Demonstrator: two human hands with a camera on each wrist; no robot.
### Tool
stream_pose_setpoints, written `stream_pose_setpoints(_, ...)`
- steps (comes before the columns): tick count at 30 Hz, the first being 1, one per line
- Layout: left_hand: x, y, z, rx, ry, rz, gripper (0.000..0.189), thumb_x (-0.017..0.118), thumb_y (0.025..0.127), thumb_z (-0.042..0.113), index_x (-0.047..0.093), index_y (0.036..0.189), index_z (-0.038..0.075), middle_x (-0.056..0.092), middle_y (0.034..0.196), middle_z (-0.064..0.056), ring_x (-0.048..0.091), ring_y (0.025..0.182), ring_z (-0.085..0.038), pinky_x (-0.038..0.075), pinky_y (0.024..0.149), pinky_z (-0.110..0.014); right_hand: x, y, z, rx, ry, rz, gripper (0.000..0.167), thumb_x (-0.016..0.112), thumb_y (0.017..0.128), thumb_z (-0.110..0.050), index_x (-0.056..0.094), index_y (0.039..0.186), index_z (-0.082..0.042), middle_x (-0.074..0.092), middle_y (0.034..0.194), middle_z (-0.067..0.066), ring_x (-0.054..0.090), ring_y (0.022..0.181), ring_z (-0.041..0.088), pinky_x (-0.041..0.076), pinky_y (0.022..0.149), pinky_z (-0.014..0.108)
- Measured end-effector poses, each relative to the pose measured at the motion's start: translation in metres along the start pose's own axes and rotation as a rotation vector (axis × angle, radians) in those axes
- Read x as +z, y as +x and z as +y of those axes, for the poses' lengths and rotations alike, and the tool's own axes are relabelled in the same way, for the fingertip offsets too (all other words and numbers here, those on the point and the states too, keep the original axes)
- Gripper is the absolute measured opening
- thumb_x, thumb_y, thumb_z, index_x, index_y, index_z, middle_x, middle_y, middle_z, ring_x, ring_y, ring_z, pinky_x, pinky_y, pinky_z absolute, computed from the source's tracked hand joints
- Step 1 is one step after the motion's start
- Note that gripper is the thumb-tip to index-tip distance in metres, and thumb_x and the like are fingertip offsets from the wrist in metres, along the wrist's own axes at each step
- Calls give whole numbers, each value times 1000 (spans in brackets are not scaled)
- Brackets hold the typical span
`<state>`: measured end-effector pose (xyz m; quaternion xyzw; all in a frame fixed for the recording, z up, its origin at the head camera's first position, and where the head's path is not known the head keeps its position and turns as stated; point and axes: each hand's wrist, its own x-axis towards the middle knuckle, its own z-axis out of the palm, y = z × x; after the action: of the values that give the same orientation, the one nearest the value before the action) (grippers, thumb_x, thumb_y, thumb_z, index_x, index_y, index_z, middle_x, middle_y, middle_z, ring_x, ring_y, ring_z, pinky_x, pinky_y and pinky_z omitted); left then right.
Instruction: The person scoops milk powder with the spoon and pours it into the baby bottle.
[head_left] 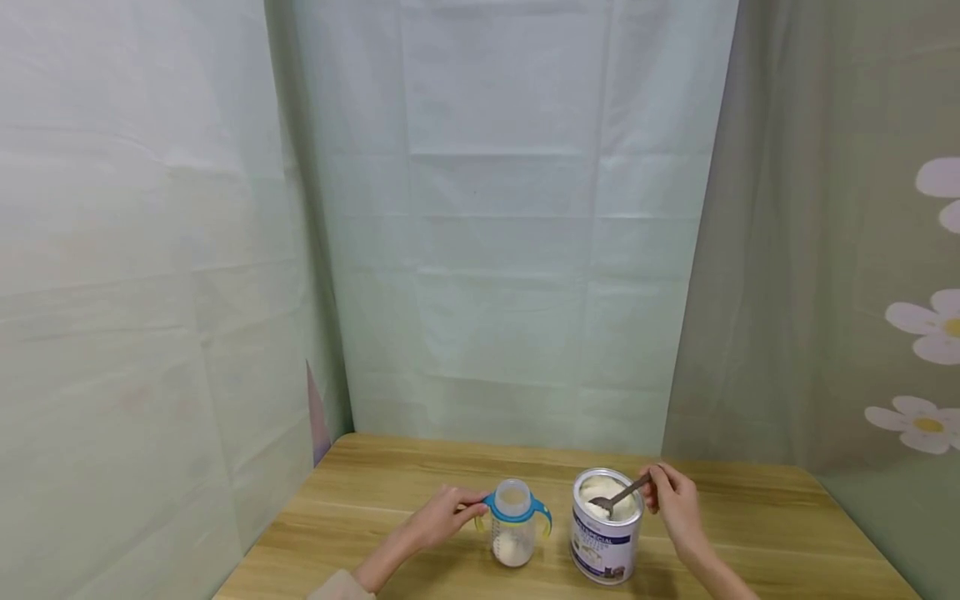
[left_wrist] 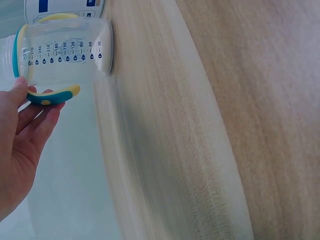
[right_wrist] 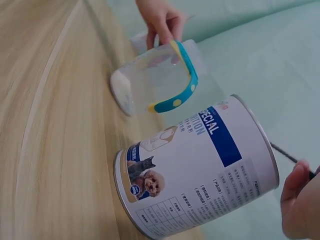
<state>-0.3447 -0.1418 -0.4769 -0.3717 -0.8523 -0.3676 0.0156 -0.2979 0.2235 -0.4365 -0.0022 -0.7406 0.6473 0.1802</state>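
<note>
A clear baby bottle (head_left: 514,533) with blue and yellow handles stands upright on the table, uncapped, white powder at its bottom. My left hand (head_left: 447,514) grips its left handle between thumb and fingers; the left wrist view shows the thumb by the collar (left_wrist: 20,60). Right of the bottle is an open white can (head_left: 603,550) of pale powder, its label showing a cat and a dog in the right wrist view. My right hand (head_left: 672,498) pinches the handle of a dark spoon (head_left: 622,495), whose bowl lies inside the can's mouth with powder at it.
The wooden table (head_left: 360,483) has rounded back corners. Pale cloth hangs (head_left: 510,250) behind it and along the left side (head_left: 150,292). At the right is a grey-green curtain (head_left: 787,250) with white flowers (head_left: 930,425).
</note>
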Motion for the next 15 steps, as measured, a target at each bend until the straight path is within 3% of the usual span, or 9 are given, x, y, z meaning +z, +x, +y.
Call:
stream_pose_setpoints(6, 0, -1, -1, -5, 0, -7, 35, 52, 100, 27, 65, 125, 7, 71, 116, -10, 69, 98, -14, 53, 79, -17, -4, 3, 3, 172, 66, 2, 29, 35, 101, -9, 59, 91, 3, 52, 65, -3, 48, 55, 5, 44, 53, 19)
stream_pose_setpoints(15, 1, -1, -2, 18, -12, -9, 34, 51, 100, 22, 63, 128, 6, 70, 117, -11, 70, 100, -23, 54, 80, -18, -12, 7, 1, 230, 135, 26, 29, 32, 102, -11, 57, 92, -1, 50, 67, -5, 47, 56, 3, 44, 54, 18)
